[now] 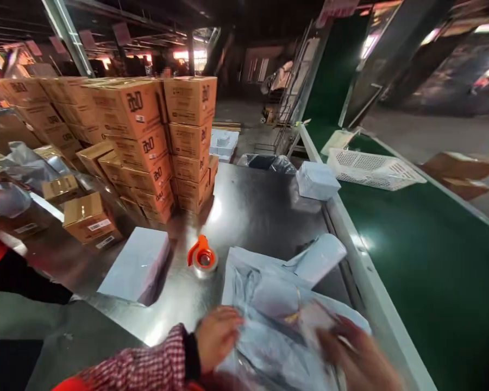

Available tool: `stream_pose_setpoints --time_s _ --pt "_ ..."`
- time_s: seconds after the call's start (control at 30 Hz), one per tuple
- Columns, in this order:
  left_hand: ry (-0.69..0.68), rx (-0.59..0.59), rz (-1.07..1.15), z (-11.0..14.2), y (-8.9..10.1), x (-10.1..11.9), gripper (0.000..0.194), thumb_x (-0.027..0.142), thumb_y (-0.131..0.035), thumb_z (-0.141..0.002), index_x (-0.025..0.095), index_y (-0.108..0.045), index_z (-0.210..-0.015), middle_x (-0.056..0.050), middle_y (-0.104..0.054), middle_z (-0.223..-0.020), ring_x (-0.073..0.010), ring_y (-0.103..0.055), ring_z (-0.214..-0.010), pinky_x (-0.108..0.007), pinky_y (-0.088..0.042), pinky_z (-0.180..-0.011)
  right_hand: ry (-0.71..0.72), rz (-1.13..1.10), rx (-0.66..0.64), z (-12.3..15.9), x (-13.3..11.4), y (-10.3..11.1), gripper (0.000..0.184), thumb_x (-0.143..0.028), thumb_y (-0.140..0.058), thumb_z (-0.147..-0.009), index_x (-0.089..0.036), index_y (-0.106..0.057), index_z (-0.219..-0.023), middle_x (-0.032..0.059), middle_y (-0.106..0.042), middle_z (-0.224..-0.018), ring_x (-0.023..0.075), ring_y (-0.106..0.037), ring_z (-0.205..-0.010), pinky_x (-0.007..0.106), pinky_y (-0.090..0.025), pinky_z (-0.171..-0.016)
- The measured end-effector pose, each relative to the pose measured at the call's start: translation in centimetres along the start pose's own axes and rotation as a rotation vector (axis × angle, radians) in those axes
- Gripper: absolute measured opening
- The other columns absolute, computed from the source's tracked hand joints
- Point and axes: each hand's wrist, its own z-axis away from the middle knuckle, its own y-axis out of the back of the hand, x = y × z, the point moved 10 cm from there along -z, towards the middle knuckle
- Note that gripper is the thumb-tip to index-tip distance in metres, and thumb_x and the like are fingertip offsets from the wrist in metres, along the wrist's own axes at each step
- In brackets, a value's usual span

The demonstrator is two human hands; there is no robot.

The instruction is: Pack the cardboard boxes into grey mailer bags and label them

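Note:
A pale grey-white plastic mailing bag (264,290) lies wrinkled on the metal table in front of me. My left hand (220,334) is at the bag's left edge, its fingers drawn together on the plastic. Over the bag's right side is my right hand (350,347), smeared by motion, so its fingers and anything in them cannot be made out. A blurred whitish patch with a yellow-orange mark shows beside it. Behind the bag's right part lies a white rolled piece (320,258). An orange tape dispenser (204,256) with a clear roll stands left of the bag.
A white wrapped parcel (136,263) lies at the left, and another white package (317,181) is at the far right corner. Stacked cardboard boxes (132,114) rise at the back left. A green conveyor (391,260) carries a white basket (375,168). Another person's sleeve (22,277) reaches in at left.

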Motion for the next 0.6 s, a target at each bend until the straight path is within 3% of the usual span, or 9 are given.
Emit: stream_pose_setpoints --time_s 0.07,0.13,0.17,0.23,0.3,0.37,0.43,0.47,0.6 --pt "0.072 0.326 -0.300 5.9 10.8 -6.0 0.037 0.025 -0.046 -0.092 0.016 -0.060 -0.125 -0.015 -0.060 -0.133 -0.0287 -0.050 -0.127 -0.052 -0.037 -0.110 -0.015 -0.032 -0.140 0.5 -0.1 -10.0 0.040 -0.041 -0.078 -0.066 -0.025 -0.062 -0.098 0.0004 -0.062 -0.069 0.0165 -0.058 -0.050 0.029 -0.048 -0.041" --pt "0.228 0.558 -0.592 12.2 19.0 -12.3 0.043 0.035 -0.047 -0.092 0.010 -0.061 -0.124 -0.021 -0.058 -0.133 -0.0362 -0.051 -0.126 -0.059 -0.041 -0.103 -0.021 -0.064 -0.353 1.6 -0.1 -22.0 0.044 -0.039 -0.073 -0.069 -0.022 -0.057 -0.106 -0.0003 -0.064 -0.073 0.0155 -0.059 -0.052 0.027 -0.049 -0.045" --pt "0.256 0.564 -0.687 14.6 21.3 -14.9 0.044 0.038 -0.045 -0.092 0.011 -0.062 -0.123 -0.021 -0.059 -0.131 -0.0372 -0.053 -0.125 -0.060 -0.044 -0.100 0.004 -0.074 -0.420 2.1 -0.3 -27.5 0.043 -0.035 -0.072 -0.069 -0.021 -0.055 -0.106 0.0009 -0.067 -0.078 0.0162 -0.062 -0.058 0.028 -0.052 -0.051" --pt "0.166 0.449 -0.730 18.1 23.2 -18.3 0.041 0.037 -0.045 -0.094 0.018 -0.060 -0.127 -0.013 -0.060 -0.134 -0.0309 -0.053 -0.126 -0.051 -0.047 -0.102 0.081 -0.010 -0.517 2.9 -0.5 -37.3 0.041 -0.030 -0.067 -0.071 -0.021 -0.052 -0.108 0.0027 -0.070 -0.089 0.0175 -0.067 -0.071 0.030 -0.056 -0.063" --pt "0.108 0.391 -0.677 20.6 24.6 -19.9 0.041 0.035 -0.045 -0.095 0.024 -0.054 -0.133 -0.007 -0.059 -0.136 -0.0233 -0.054 -0.127 -0.039 -0.049 -0.102 0.157 0.167 -0.557 3.4 -0.1 -44.6 0.041 -0.024 -0.065 -0.072 -0.021 -0.052 -0.110 0.0021 -0.069 -0.092 0.0177 -0.067 -0.075 0.032 -0.056 -0.070" --pt "0.153 0.489 -0.644 22.3 27.3 -20.4 0.048 0.035 -0.044 -0.096 0.022 -0.042 -0.142 -0.010 -0.056 -0.139 -0.0222 -0.052 -0.128 -0.037 -0.050 -0.101 0.201 0.346 -0.563 3.6 0.8 -49.3 0.043 -0.019 -0.067 -0.069 -0.020 -0.054 -0.110 0.0018 -0.069 -0.092 0.0190 -0.067 -0.081 0.034 -0.055 -0.076" --pt "0.160 0.582 -0.680 22.4 29.5 -19.8 0.059 0.039 -0.045 -0.095 0.017 -0.031 -0.148 -0.015 -0.049 -0.144 -0.0267 -0.045 -0.134 -0.043 -0.047 -0.103 0.213 0.463 -0.559 3.8 1.8 -52.0 0.046 -0.015 -0.068 -0.066 -0.020 -0.056 -0.110 0.0037 -0.068 -0.098 0.0218 -0.066 -0.092 0.037 -0.053 -0.085" --pt "0.121 0.563 -0.716 21.7 29.8 -19.2 0.066 0.043 -0.049 -0.093 0.017 -0.027 -0.150 -0.016 -0.045 -0.147 -0.0293 -0.040 -0.138 -0.046 -0.044 -0.106 0.217 0.516 -0.557 3.9 2.1 -52.9 0.048 -0.014 -0.069 -0.065 -0.019 -0.057 -0.111 0.0052 -0.067 -0.103 0.0233 -0.064 -0.098 0.039 -0.051 -0.090" --pt "-0.048 0.201 -0.808 17.0 26.2 -19.5 0.080 0.051 -0.066 -0.079 0.018 -0.037 -0.147 -0.014 -0.043 -0.150 -0.0329 -0.035 -0.140 -0.050 -0.039 -0.109 0.205 0.679 -0.570 5.0 2.7 -54.4 0.055 -0.012 -0.066 -0.069 -0.018 -0.057 -0.123 0.0116 -0.063 -0.119 0.0276 -0.061 -0.109 0.043 -0.048 -0.096"
